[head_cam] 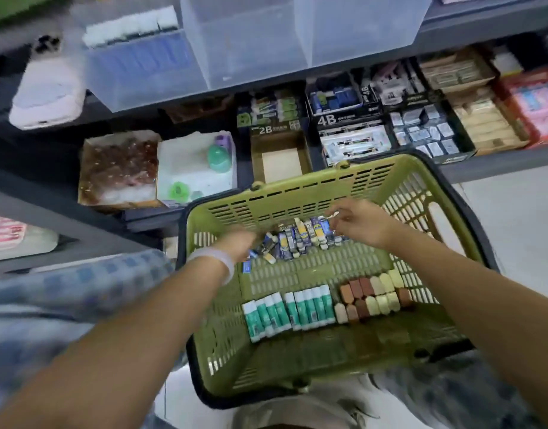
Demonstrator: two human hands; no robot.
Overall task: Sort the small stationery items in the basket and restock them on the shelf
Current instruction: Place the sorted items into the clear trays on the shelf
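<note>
A green basket [297, 193] fills the lower centre of the frame, and both hands are reached into it. The left hand [238, 243], blurred, is laid at the left end of a heap of small blue and yellow packets [303, 239] at the basket's far side; whether its fingers are curled round anything cannot be told. A pale band [218, 261] is worn on that wrist. The right hand [359, 221] is held above the right end of the heap, its fingers curled and pinched near one packet, though a firm grip cannot be made out. Nearer the bottom of the frame, a row of green-and-white sticks [288, 308] is lined up, with brown and cream erasers [371, 295] just to its right. Above the basket, shelf boxes marked 2B [276, 119] and 4B [337, 109] are seen, and clear bins [251, 41] at the top.
</note>
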